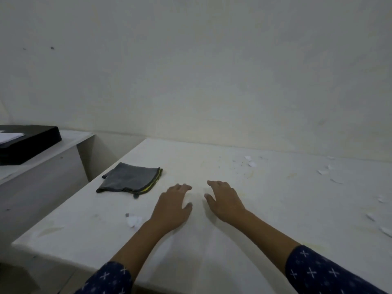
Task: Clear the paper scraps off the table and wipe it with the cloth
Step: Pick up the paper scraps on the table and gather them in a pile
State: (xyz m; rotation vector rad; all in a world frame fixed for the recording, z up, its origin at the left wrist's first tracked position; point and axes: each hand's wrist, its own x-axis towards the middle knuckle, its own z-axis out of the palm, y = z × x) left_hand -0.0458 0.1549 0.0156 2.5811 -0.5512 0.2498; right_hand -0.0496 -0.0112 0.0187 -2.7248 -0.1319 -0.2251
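White table [212,262], grey cloth [129,180], paper scraps [323,171], both hands flat

So the cloth [130,180] is dark grey with a yellow-green trim along one edge. It lies folded flat and a bit rumpled near the left side of the bench [212,162]. The bench is white, with faint yellowish stains and dark specks. Small white paper scraps [323,171] are scattered over its right part, and one crumpled scrap [133,221] sits front left, nearer than the cloth.
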